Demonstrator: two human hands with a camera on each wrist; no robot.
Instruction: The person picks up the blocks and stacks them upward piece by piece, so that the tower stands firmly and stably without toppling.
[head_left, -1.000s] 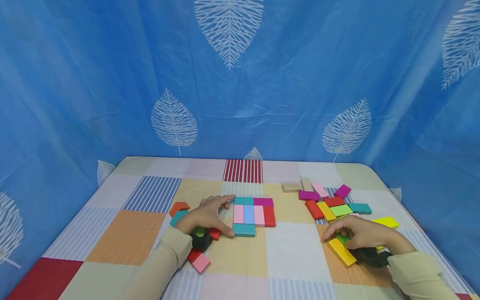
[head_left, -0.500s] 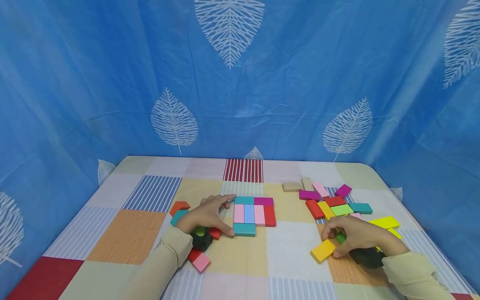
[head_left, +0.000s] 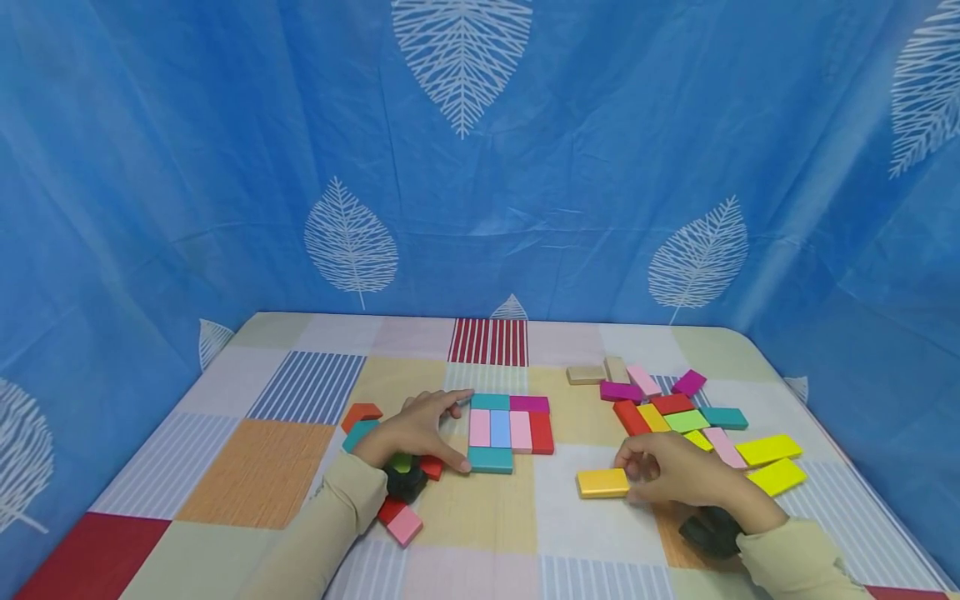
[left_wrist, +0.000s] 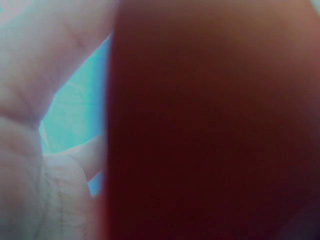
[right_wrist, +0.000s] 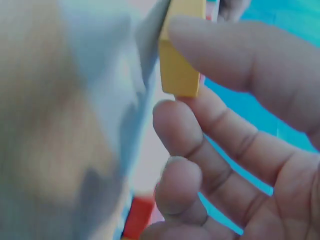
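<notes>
Head view: my right hand (head_left: 678, 479) pinches the yellow block (head_left: 603, 483), the block pattern (head_left: 510, 427) well leftward; left hand (head_left: 416, 433) lies flat beside it. Left wrist: blocked, probably palm. Right wrist: fingertips (right_wrist: 172, 120) clamp it. Next: careful alignment.

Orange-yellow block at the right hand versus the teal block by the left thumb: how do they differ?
The orange-yellow block lies alone, pinched by the right hand; the teal block sits in the assembled patch, with the left hand beside it. Colours differ. Both are flat rectangles lying crosswise.
</notes>
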